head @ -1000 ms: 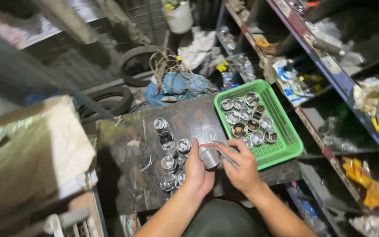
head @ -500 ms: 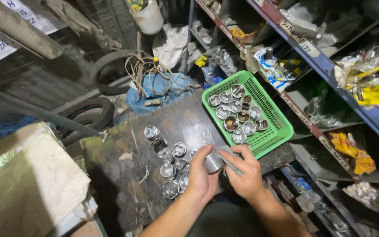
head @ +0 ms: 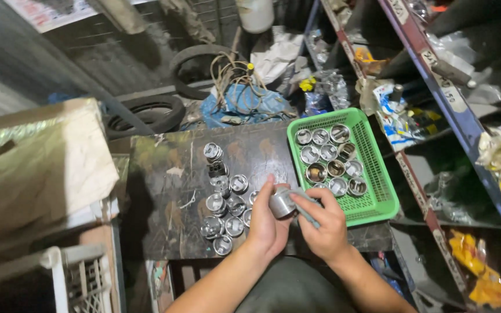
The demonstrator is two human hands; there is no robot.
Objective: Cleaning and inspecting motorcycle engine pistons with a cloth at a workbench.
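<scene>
My left hand [head: 267,227] holds a shiny metal piston [head: 282,203] over the near edge of a dark worktable [head: 163,174]. My right hand [head: 323,225] presses a grey cloth [head: 308,211] against that piston. Several more metal pistons [head: 222,200] stand in a loose cluster on the table just left of my hands. A green plastic basket [head: 378,179] at the table's right end holds several further pistons [head: 329,159].
Crumpled paper covers a box [head: 36,168] at left, with a white crate [head: 71,278] below it. Tyres [head: 146,113] and tangled wires on blue cloth [head: 242,95] lie behind the table. Cluttered blue metal shelves [head: 453,110] run along the right.
The view has shifted a little. My hands stay together on the piston and the cloth, turning it slightly.
</scene>
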